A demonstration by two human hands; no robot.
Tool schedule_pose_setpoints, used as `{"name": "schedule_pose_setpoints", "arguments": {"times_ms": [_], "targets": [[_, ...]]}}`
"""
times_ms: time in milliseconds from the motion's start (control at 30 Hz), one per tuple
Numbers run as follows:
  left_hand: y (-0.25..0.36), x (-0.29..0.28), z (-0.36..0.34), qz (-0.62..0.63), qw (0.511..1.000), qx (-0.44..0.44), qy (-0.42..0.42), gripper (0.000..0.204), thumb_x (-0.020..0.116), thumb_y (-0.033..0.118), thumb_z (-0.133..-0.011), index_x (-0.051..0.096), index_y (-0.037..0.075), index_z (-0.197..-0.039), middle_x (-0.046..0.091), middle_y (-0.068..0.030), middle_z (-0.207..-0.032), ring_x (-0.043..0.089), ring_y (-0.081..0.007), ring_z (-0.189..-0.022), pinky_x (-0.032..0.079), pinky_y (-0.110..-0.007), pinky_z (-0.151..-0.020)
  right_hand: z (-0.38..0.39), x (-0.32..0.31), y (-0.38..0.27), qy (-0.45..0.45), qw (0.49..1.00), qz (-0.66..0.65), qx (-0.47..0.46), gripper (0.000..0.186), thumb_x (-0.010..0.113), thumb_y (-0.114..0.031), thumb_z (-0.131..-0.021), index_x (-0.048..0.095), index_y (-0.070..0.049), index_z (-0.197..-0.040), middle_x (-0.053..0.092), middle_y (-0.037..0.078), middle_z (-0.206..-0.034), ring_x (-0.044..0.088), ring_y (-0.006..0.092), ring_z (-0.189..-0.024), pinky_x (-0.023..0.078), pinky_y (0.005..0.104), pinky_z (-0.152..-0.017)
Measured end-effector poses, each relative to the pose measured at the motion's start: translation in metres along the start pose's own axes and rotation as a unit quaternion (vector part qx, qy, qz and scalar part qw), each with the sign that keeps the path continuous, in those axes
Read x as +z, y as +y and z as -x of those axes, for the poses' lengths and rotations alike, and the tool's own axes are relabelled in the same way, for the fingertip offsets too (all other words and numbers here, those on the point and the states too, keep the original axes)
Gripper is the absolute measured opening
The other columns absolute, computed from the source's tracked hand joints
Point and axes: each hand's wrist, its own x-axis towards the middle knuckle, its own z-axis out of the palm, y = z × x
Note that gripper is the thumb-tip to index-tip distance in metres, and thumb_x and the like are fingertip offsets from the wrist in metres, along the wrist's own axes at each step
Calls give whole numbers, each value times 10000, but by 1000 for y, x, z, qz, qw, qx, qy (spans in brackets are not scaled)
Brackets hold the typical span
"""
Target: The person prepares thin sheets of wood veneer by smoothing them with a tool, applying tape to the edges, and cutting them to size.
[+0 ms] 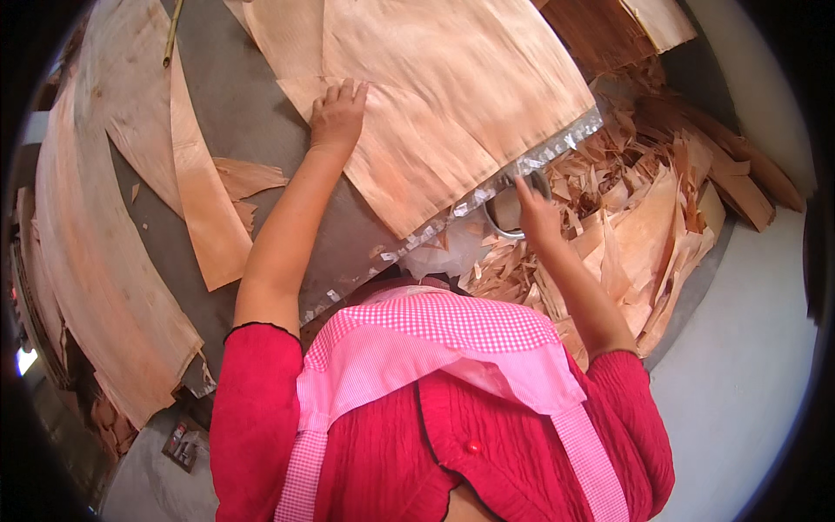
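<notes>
My left hand (339, 117) lies flat, fingers extended, on a thin tan sheet (417, 148) that looks like dried leaf sheath. This sheet rests over a larger, similar one (487, 70) on the grey tabletop (230, 61). Just past the table's near edge, my right hand (539, 217) is closed on scissors with large grey loop handles (506, 228). Their blades are hidden, seemingly around the sheet's edge. The strip of table edge (531, 158) beside the right hand is covered with shiny, flaking bits.
Long tan sheets (96, 209) and a narrower piece (204, 204) cover the table's left side. A thin stick (172, 35) lies at the top. Right of the table is a heap of torn scraps (626, 226), with brown stacked sheets (600, 35) behind it. A pale wall (770, 96) rises farther right.
</notes>
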Motion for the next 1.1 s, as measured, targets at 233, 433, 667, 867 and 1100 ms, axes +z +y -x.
{"name": "schedule_pose_setpoints", "arguments": {"times_ms": [233, 433, 667, 867, 1100], "targets": [[-3, -1, 4, 21, 997, -50, 59, 285, 480, 129, -801, 534, 115, -1080, 507, -48, -1122, 513, -209, -944, 439, -336, -727, 12, -44, -66, 141, 970, -200, 7, 538, 553, -59, -774, 410, -139, -1287, 582, 126, -732, 578, 257, -596, 449, 357, -512], [-3, 5, 2, 51, 993, -42, 94, 44, 492, 123, -751, 496, 94, -783, 502, -61, -827, 523, -219, -827, 452, -317, -686, -120, -54, -134, 8, 982, -173, 80, 663, 661, -339, -730, 373, -143, -1293, 616, 154, -771, 599, 348, -700, 465, 426, -627], [-1, -5, 7, 85, 994, -26, 66, 88, 509, 99, -742, 529, 74, -825, 557, -81, -882, 539, -231, -899, 459, -321, -750, -169, -73, -71, 29, 971, -127, 201, 316, 554, -440, -765, 694, -163, -822, 644, 137, -839, 604, 304, -800, 463, 369, -705], [30, -9, 14, 27, 994, -100, 30, 241, 505, 163, -772, 559, 16, -955, 544, -130, -1077, 494, -273, -1028, 399, -381, -886, -202, -87, -8, 99, 946, -247, 186, 230, 638, -320, -757, 684, -105, -823, 638, 92, -690, 590, 187, -635, 433, 317, -605], [56, -1, 23, 2, 970, -233, -63, 564, 479, 357, -837, 381, -3, -1260, 370, -131, -1335, 271, -296, -1275, 205, -417, -1039, -165, -158, 182, 202, 848, -432, 231, 221, 655, -262, -771, 644, -43, -745, 479, -60, -612, 405, 60, -553, 326, 243, -503]]}}
